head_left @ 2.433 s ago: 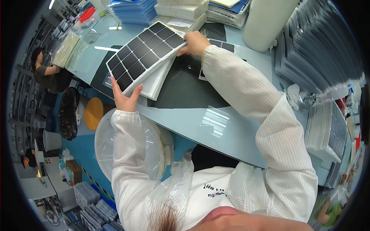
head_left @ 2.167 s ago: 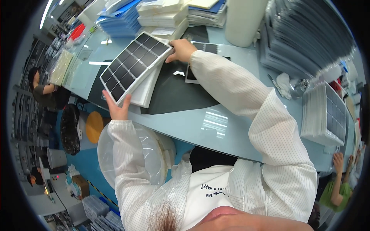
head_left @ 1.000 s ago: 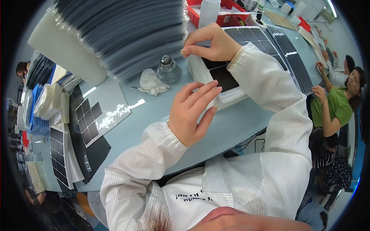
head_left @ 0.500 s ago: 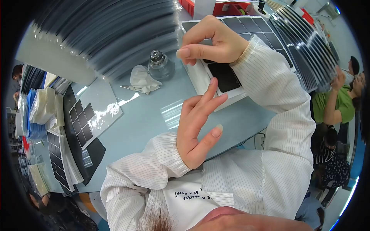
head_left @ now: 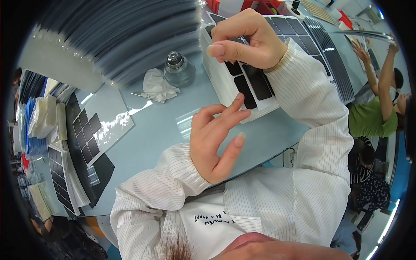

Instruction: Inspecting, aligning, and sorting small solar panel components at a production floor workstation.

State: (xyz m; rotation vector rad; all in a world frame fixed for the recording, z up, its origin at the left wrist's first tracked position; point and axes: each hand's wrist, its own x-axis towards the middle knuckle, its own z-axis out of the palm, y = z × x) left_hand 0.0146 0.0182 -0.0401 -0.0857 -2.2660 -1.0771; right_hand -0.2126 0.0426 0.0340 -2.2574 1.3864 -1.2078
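Note:
My right hand pinches the top white sheet with black rectangular cells at the upper edge of a low white stack. My left hand hovers empty over the pale blue table, fingers spread, its fingertips close to the stack's near corner. Both arms wear white striped sleeves.
A small glass bottle and a crumpled white tissue sit left of the stack. A tall pile of dark panels fills the upper left. More cell panels lie at left. A person in green works at right.
Earlier I held a large dark panel at the left; my view has swung right to the white stack. My left hand has pulled back from the stack toward me, and my right hand grips the top sheet.

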